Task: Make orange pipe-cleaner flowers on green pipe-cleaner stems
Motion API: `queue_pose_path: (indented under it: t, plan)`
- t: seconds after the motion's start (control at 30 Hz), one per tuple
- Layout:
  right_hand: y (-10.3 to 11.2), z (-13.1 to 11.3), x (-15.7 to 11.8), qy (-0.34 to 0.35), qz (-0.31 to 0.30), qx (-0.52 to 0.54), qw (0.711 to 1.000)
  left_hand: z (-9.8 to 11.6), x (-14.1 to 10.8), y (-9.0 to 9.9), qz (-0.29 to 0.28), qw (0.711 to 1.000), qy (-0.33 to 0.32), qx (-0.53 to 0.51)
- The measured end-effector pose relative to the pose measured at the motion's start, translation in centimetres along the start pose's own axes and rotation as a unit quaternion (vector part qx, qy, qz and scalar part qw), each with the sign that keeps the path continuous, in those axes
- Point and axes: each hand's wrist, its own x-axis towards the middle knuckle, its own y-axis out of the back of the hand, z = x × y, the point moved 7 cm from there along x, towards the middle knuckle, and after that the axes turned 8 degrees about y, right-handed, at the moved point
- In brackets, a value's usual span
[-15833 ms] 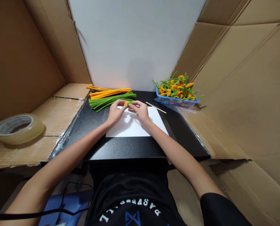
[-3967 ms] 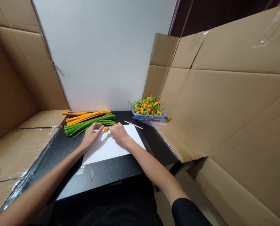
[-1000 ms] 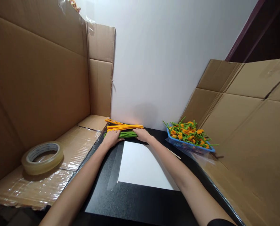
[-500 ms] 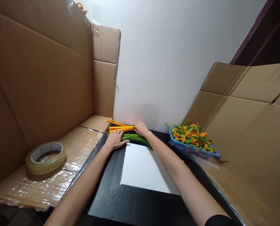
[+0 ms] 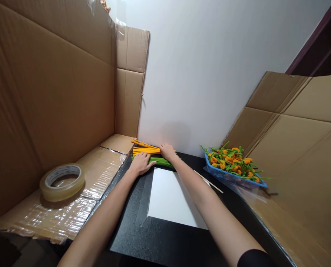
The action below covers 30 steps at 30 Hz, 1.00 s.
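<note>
Since they probably need steadying, green stems [image 5: 163, 162] lie under my left hand [image 5: 140, 164] and orange stems [image 5: 146, 150] reach my right hand [image 5: 168, 152], beyond the paper [image 5: 171, 200] on the table [image 5: 132, 230]; whether either grip is closed, I cannot tell.

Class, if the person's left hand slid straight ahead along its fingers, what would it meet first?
Most likely the orange stems, lying just beyond the left hand; whether they already touch is hard to judge. The pale wall stands behind them.

orange stems [image 5: 145, 151], green stems [image 5: 165, 162], blue basket [image 5: 222, 174], perhaps maroon frame [image 5: 315, 45]
</note>
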Motion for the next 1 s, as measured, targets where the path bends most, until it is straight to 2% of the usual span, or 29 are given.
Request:
queue_pose_path:
  t: [0.33, 0.5, 0.63, 0.73, 0.8, 0.87, 0.93, 1.0]
  plan:
    - [0.9, 0.1, -0.4, -0.013, 0.062, -0.008, 0.998, -0.2, 0.2, -0.3, 0.011, 1.0, 0.0, -0.012]
    - [2.3, 1.2, -1.0, -0.056, 0.109, -0.001, 0.992, -0.2, 0.2, -0.2, 0.022, 0.999, 0.003, -0.028]
    - [3.8, 2.0, -1.3, -0.101, 0.145, 0.013, 0.984, -0.3, 0.1, -0.1, 0.026, 0.999, 0.017, -0.021]
    - [6.2, 2.0, -1.4, -0.133, 0.194, 0.053, 0.971, -0.9, 0.1, 0.9, 0.084, 0.992, 0.063, -0.067]
    - [8.2, 1.7, -2.0, -0.167, 0.263, 0.152, 0.938, -1.7, 0.2, 1.9, 0.135, 0.976, 0.104, -0.133]
    - [9.3, 1.2, -3.0, -0.21, 0.314, 0.292, 0.878, -2.3, 0.2, 2.8, 0.173, 0.947, 0.143, -0.228]
    - [9.1, -0.5, -4.3, -0.217, 0.304, 0.431, 0.821, -2.4, 0.3, 3.4, 0.187, 0.903, 0.166, -0.349]
    - [8.2, -3.1, -6.2, -0.172, 0.266, 0.558, 0.767, -1.6, 0.6, 3.6, 0.164, 0.842, 0.171, -0.485]
